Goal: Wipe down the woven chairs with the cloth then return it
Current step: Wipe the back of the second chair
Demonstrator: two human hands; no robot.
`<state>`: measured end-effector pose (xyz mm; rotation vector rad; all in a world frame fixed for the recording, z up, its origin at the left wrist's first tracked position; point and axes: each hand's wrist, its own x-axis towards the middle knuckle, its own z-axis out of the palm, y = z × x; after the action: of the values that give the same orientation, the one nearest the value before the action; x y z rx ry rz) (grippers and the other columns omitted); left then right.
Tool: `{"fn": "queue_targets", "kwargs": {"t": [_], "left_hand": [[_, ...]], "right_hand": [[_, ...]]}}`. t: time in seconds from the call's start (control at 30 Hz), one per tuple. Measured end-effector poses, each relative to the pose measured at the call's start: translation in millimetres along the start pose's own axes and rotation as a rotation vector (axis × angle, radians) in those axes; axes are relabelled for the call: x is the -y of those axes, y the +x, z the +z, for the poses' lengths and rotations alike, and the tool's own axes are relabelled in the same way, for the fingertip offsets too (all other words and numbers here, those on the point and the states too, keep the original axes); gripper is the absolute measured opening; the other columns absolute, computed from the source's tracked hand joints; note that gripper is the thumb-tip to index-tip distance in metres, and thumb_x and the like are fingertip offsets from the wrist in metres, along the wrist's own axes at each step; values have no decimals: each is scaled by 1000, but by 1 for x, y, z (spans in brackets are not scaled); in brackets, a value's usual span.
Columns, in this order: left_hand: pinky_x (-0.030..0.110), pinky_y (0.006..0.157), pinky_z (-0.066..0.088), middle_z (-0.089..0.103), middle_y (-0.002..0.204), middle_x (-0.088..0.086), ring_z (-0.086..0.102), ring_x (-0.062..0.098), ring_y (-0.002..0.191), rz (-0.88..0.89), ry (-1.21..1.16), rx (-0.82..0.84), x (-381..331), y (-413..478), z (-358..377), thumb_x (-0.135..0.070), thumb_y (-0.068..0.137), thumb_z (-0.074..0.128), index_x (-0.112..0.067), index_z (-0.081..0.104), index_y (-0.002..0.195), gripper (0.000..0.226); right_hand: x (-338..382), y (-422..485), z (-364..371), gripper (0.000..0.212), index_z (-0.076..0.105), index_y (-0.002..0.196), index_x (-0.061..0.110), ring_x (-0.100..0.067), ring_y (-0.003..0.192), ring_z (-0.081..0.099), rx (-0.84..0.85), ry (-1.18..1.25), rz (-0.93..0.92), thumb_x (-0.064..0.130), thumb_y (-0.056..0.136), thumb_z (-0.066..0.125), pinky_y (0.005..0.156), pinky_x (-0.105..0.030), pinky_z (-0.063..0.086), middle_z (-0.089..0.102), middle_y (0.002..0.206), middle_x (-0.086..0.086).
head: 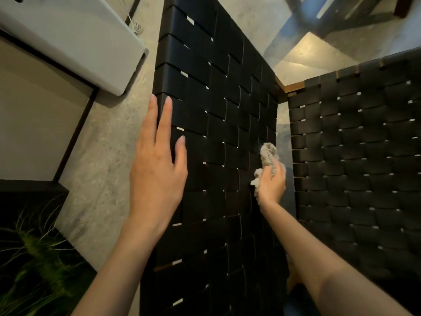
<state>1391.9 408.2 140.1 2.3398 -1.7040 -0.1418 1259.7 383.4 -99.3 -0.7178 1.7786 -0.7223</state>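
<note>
A black woven chair panel point(216, 99) fills the middle of the head view, and a second black woven panel point(360, 156) stands to its right. My left hand point(157, 160) lies flat with straight fingers on the left edge of the middle panel. My right hand point(272, 183) grips a crumpled beige cloth point(267, 153) and presses it against the right edge of the same panel, low down.
A grey concrete floor point(109, 156) runs along the left. A white cushion point(68, 37) on a dark-framed piece of furniture sits at the upper left. A green plant point(38, 265) is at the lower left. Dark wooden legs point(330, 21) show at the upper right.
</note>
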Motion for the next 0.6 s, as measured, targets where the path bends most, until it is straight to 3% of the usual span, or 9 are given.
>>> {"fn": "queue_targets", "kwargs": {"t": [0.1,0.17,0.23,0.37,0.43,0.5,0.6], "left_hand": [[-5,99,9,4,159,-12,8,1,143,-29,-44,-14,-2,1,-2,-26,101,38,-29,14,151,56],[-3,104,5,9,159,-11,9,-2,142,-65,-114,-19,-3,2,-3,-25,101,34,-27,14,151,54],[1,107,4,13,158,-10,9,-5,142,-109,-191,-23,-2,1,-4,-25,102,30,-25,13,151,52],[1,108,6,17,156,-12,10,-11,139,-140,-298,-26,0,1,-4,-22,103,29,-24,15,150,49],[1,108,5,15,156,-14,7,-14,137,-146,-318,-17,1,1,-5,-22,103,28,-26,14,150,49],[2,108,6,14,157,-14,7,-14,138,-138,-328,-9,2,2,-4,-22,103,28,-28,13,149,49],[0,106,6,13,157,-14,7,-13,138,-119,-322,-7,4,3,-2,-22,103,28,-26,15,150,49]], "right_hand": [[40,-44,4,41,42,133,35,-12,135,34,113,85,-258,15,98,44,108,-22,26,39,148,2],[69,-68,10,43,37,130,43,-7,136,27,191,99,-379,15,98,45,102,-5,17,35,150,7],[104,-84,15,44,35,131,44,-6,137,22,268,121,-473,16,98,45,98,-1,14,31,152,9],[179,-92,34,41,35,130,45,-7,138,16,364,174,-668,23,97,44,115,-34,16,27,154,5],[200,-91,45,42,38,132,44,-13,139,17,343,159,-716,25,95,46,115,-45,19,27,155,5],[198,-85,51,45,39,131,48,-19,139,19,319,152,-734,27,93,48,109,-34,26,27,153,10],[163,-65,50,45,41,131,44,-19,137,23,243,136,-681,24,92,50,95,-12,20,31,151,12]]}}
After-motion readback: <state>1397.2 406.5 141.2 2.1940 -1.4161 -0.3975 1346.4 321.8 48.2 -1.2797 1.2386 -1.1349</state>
